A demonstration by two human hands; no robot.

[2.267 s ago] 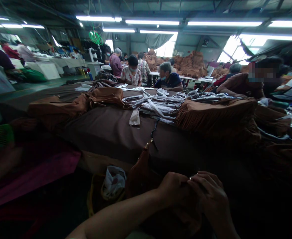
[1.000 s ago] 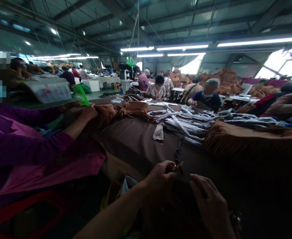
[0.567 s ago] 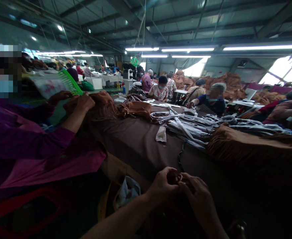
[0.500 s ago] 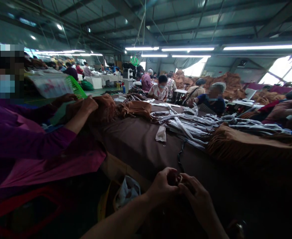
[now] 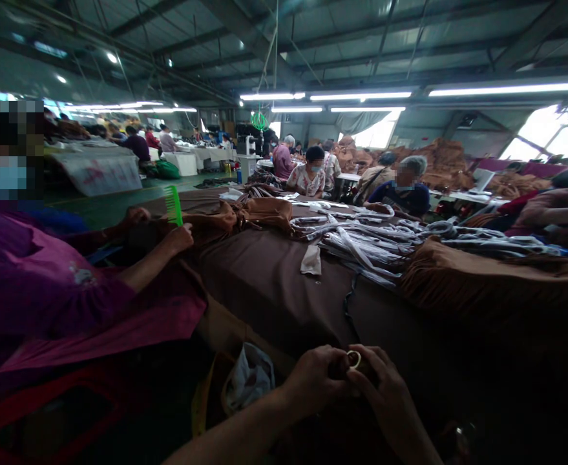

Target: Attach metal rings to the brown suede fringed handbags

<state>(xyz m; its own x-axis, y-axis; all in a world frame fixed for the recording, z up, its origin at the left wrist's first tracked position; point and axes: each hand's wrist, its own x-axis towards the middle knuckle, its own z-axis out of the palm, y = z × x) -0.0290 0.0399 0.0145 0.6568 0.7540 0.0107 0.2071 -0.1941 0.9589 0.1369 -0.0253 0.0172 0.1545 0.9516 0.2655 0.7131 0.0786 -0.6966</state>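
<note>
My left hand (image 5: 315,382) and my right hand (image 5: 379,378) meet at the near edge of the dark table, fingers curled inward. Pinched between their fingertips is a small pale ring (image 5: 354,360), its round opening facing up toward me. Shadow hides whatever else lies under my fingers. Just beyond my hands, a dark twisted cord (image 5: 347,302) runs up the brown cloth (image 5: 269,278); whether it joins the ring I cannot tell. A small white piece of fabric (image 5: 311,259) lies farther off on that cloth.
On the left, a co-worker in a purple sleeve (image 5: 84,310) holds a green comb (image 5: 172,205) beside brown fringed pieces (image 5: 264,212). White strips (image 5: 361,245) are heaped across the table, with a fringed brown piece (image 5: 477,265) at right. A white bag (image 5: 249,381) sits below the edge.
The ring now shows more fully between my fingertips, and my hands have dropped slightly. The co-worker's comb has swung upright, clear of the brown piece.
</note>
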